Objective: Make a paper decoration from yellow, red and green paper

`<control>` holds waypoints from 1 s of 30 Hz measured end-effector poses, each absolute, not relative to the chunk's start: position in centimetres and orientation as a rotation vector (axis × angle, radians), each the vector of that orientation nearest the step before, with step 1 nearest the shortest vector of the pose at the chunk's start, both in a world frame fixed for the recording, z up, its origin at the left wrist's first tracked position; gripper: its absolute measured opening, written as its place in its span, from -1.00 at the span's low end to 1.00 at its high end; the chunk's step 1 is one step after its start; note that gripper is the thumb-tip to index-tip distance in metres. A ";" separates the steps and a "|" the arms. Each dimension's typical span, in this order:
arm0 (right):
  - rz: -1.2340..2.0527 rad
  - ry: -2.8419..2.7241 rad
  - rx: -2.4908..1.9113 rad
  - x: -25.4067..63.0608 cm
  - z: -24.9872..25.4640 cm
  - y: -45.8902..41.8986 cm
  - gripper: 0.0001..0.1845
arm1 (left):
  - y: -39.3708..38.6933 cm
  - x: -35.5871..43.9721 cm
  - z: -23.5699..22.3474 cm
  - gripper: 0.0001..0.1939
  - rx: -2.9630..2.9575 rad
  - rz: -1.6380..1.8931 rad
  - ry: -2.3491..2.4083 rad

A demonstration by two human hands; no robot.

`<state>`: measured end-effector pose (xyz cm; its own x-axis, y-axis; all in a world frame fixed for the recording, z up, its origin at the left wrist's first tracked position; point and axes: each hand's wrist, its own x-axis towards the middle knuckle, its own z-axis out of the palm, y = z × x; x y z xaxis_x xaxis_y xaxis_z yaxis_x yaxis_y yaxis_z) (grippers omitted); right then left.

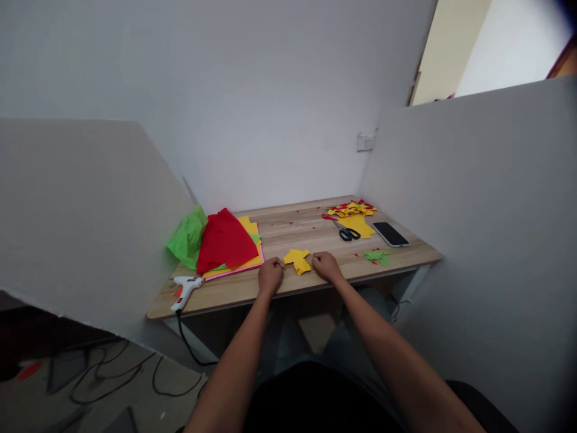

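Observation:
A yellow cut-paper shape (297,261) with several arms lies near the desk's front edge, between my two hands. My left hand (271,275) rests just left of it, fingers curled in, its fingertips close to the paper's left arm. On the other side is my right hand (327,266), also closed, a small gap from the paper. Whatever either hand may pinch is too small to make out. Right of my right hand lie green paper scraps (377,257). Black-handled scissors (347,233) lie farther back, partly on a yellow sheet (360,225).
A white glue gun (186,291) sits at the front left corner, its cord hanging down. Red paper (225,240) and green paper (188,237) cover coloured sheets. At right are a phone (390,234) and piled yellow cutouts (351,208). Partitions (487,198) flank the desk (288,225).

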<state>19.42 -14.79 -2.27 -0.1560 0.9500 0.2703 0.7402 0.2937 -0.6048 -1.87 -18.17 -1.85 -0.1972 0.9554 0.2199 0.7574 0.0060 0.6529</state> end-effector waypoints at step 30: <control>0.558 -1.835 -1.476 19.6 -2.1 -15.1 -0.68 | -17.3 -13.1 3.1 -0.56 1.888 1.005 2.301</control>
